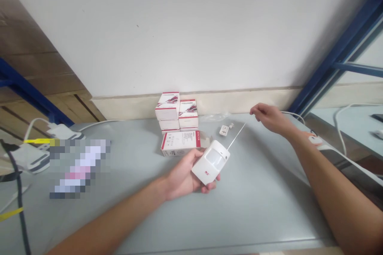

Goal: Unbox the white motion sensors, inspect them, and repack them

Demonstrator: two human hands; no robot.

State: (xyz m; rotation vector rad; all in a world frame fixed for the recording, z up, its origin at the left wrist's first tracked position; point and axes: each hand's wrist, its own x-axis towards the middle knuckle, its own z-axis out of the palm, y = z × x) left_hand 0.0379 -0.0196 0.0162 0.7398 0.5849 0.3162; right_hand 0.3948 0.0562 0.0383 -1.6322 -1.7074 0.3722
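A white motion detector [210, 164] with a milky sensor window lies tilted in my left hand [182, 173], whose fingers and thumb wrap round its sides and back. From its top end a thin metal antenna [236, 137] slants up to the right. My right hand [269, 117] is just beyond the antenna's tip, apart from it, with the fingers curled in and nothing visible in them. Behind the detector lies an opened white and red box [181, 142], its flap folded out. A small white bracket piece [224, 130] rests on the table nearby.
Several white and red boxes [167, 105] are stacked by the wall. A clear plastic bag [214, 117] lies beside them. At left are a pixelated item [80, 167], white chargers [32, 155] and cables. A blue frame post [332, 51] rises at right above the grey table [257, 215].
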